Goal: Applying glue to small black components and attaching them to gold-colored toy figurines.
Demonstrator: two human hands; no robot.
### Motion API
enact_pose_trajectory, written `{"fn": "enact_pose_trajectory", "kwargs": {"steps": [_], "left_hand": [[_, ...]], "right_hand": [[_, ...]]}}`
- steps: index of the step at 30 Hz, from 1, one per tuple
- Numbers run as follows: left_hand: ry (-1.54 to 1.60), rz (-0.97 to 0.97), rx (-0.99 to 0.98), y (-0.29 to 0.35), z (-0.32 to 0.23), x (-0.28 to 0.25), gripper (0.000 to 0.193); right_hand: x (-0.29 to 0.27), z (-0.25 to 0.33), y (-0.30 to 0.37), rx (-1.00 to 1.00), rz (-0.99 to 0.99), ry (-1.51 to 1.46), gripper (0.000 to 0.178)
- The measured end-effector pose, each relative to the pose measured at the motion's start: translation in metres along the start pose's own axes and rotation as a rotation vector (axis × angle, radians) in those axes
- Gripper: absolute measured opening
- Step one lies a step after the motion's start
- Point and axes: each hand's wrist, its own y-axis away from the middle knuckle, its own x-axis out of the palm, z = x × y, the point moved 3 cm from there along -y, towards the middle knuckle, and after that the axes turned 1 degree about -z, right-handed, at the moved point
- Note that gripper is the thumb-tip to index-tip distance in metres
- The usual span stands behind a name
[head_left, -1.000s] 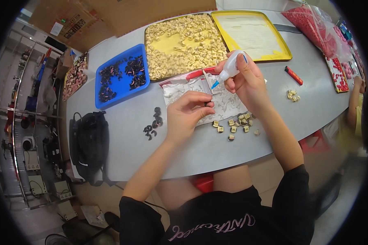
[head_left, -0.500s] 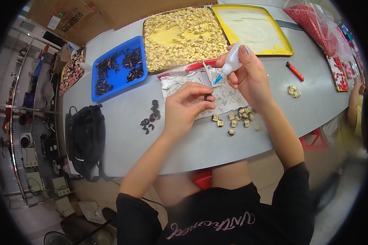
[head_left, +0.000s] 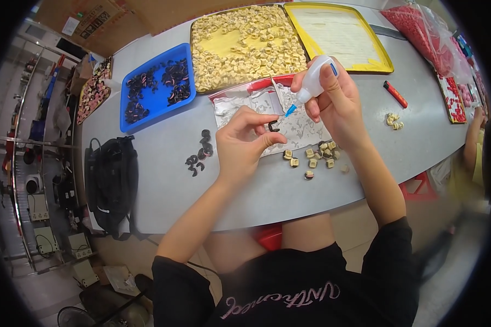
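Between thumb and fingers of my left hand (head_left: pixel 244 143) is a small black C-shaped piece (head_left: pixel 274 126), its opening toward the right. My right hand (head_left: pixel 341 111) grips a translucent white squeeze bottle (head_left: pixel 315 80), tilted down to the left. Its blue nozzle tip (head_left: pixel 291 110) points at the upper part of the black piece, very near it; whether they touch I cannot tell. Under both hands lies a white sheet (head_left: pixel 305 133) spotted with grey marks. Small cream cube-like pieces (head_left: pixel 312 163), some with black parts on them, sit just below the sheet. Loose black curved pieces (head_left: pixel 205 148) lie left of my left hand.
A blue tray (head_left: pixel 126 122) of black pieces stands at the far left. Behind the sheet is a tray of cream pieces (head_left: pixel 251 41), beside a yellow-edged tray (head_left: pixel 388 65). A red lighter-like object (head_left: pixel 395 94) lies right, a black bag (head_left: pixel 112 182) left. Another person's arm (head_left: pixel 472 139) shows at the right.
My left hand has turned the black piece so its C shape shows. The bottle has moved slightly, with its nozzle still close to the piece. The view has shifted a little.
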Motion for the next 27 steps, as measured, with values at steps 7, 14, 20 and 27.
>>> {"fn": "enact_pose_trajectory", "kwargs": {"steps": [7,14,20,27], "left_hand": [[-0.032,-0.025,0.018,0.0016,0.0012,-0.0009,0.036],[-0.027,-0.028,0.023,0.0021,0.0019,-0.0014,0.036],[-0.032,-0.03,0.029,0.0022,0.0022,-0.0006,0.037],[-0.042,-0.026,0.021,0.0026,0.0015,-0.0008,0.036]], "right_hand": [[0.0041,-0.0001,0.002,-0.038,0.059,0.025,0.033],[0.0021,-0.0002,0.0013,-0.081,0.079,0.061,0.035],[0.0025,-0.0001,0.002,-0.093,0.09,0.071,0.036],[0.003,0.0008,0.0026,-0.107,0.097,0.068,0.036]]}}
